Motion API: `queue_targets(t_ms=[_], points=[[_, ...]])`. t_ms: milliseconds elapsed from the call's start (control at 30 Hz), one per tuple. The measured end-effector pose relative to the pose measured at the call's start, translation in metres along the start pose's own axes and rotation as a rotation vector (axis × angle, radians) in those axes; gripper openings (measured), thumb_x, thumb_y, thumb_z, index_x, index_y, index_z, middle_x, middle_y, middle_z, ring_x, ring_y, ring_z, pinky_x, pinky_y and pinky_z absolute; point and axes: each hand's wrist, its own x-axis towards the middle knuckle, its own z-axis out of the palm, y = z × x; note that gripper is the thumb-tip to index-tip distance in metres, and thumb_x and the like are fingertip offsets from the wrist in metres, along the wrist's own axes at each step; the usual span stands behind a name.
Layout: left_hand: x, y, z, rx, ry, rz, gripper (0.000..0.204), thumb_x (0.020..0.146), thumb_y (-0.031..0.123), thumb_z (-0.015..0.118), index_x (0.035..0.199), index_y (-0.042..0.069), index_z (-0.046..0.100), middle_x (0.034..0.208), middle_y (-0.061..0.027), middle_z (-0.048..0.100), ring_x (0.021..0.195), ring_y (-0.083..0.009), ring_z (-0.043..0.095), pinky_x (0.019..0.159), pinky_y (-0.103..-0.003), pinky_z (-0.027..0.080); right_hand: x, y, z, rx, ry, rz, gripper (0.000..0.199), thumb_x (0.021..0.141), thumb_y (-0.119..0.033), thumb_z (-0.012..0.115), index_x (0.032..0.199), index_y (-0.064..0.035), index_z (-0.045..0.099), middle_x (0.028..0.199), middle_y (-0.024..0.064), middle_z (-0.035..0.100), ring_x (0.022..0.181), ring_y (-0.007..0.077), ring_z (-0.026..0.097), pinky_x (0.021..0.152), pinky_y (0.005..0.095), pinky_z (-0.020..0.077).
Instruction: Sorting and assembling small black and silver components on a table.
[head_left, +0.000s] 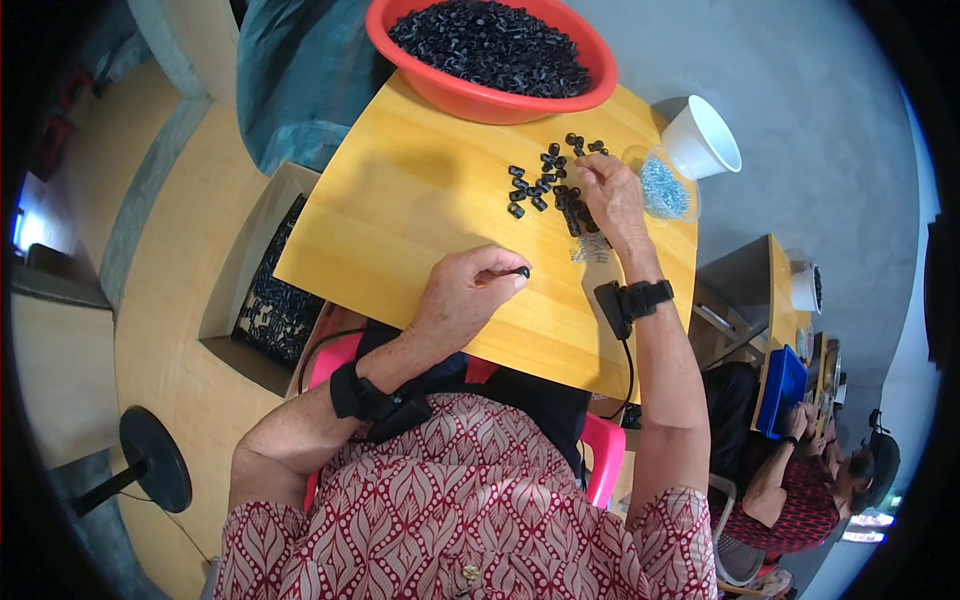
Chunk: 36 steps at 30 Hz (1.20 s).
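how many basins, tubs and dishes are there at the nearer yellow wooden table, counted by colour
Red round plastic basin, heaped with small black parts: 1
White round plastic tub: 1
Clear round plastic dish, holding small silvery metal parts: 1
Total: 3

No legible lettering, apparently, at this blur.

1. Short-sleeved shirt (470, 510), dark red and pale, patterned with leaf shapes and dots, with a round button (471, 573) in front.
2. Dark trousers (530, 393).
3. Left hand (458, 300) bare; black band (347, 391) and box (402, 416) at its wrist.
4. Right hand (617, 205) bare; black strap (650, 296), box (612, 309), thin black cable (631, 372).
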Motion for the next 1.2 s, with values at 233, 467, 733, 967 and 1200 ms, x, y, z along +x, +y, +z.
queue_targets(t_ms=[233, 467, 733, 967, 1200], points=[[0.002, -0.005, -0.002, -0.013, 0.03, 0.012, 0.02, 0.088, 0.011, 0.065, 0.102, -0.003, 0.066, 0.092, -0.0077, 0.07, 0.087, -0.0122, 0.065, 0.082, -0.027, 0.051, 0.014, -0.008, 0.019, -0.142, -0.125, 0.031, 0.014, 0.077, -0.006, 0.07, 0.091, -0.0021, 0.069, 0.092, 0.0155, 0.07, 0.087, 0.0318, 0.068, 0.079, 0.0402, 0.0524], [-0.002, 0.001, -0.001, 0.046, 0.022, 0.027, 0.02, 0.088, 0.011, 0.065, 0.102, -0.004, 0.067, 0.093, -0.007, 0.07, 0.087, -0.0116, 0.065, 0.082, -0.027, 0.051, 0.018, 0.002, 0.019, -0.195, -0.111, 0.032, 0.01, 0.075, -0.007, 0.067, 0.084, -0.0027, 0.067, 0.089, 0.0174, 0.069, 0.086, 0.0344, 0.066, 0.078, 0.0427, 0.0526], [-0.004, -0.008, -0.003, 0.038, 0.066, 0.056, 0.021, 0.087, 0.011, 0.067, 0.101, -0.003, 0.067, 0.091, -0.0078, 0.071, 0.084, -0.0116, 0.065, 0.079, -0.026, 0.052, -0.027, -0.048, -0.025, 0.068, 0.034, -0.114, 0.007, 0.076, -0.005, 0.066, 0.081, -0.0021, 0.062, 0.081, 0.0162, 0.061, 0.081, 0.0352, 0.061, 0.072, 0.0441, 0.0489], [0.004, -0.007, -0.003, 0.047, 0.01, 0.035, 0.016, 0.091, 0.007, 0.064, 0.103, -0.003, 0.066, 0.096, -0.0012, 0.067, 0.088, -0.0068, 0.059, 0.082, -0.023, 0.049, -0.12, -0.05, -0.024, 0.028, -0.166, -0.085, 0.011, 0.077, -0.004, 0.068, 0.085, -0.0028, 0.061, 0.083, 0.0147, 0.059, 0.083, 0.0343, 0.06, 0.072, 0.0426, 0.049], [0.002, -0.018, 0.0, 0.025, 0.049, 0.072, 0.017, 0.087, 0.007, 0.066, 0.102, -0.002, 0.067, 0.093, -0.0063, 0.07, 0.085, -0.011, 0.065, 0.08, -0.026, 0.052, -0.137, -0.039, -0.02, 0.181, -0.173, 0.057, 0.024, 0.078, -0.003, 0.07, 0.101, -0.0024, 0.066, 0.09, 0.0139, 0.063, 0.088, 0.0321, 0.062, 0.078, 0.0396, 0.0517]])
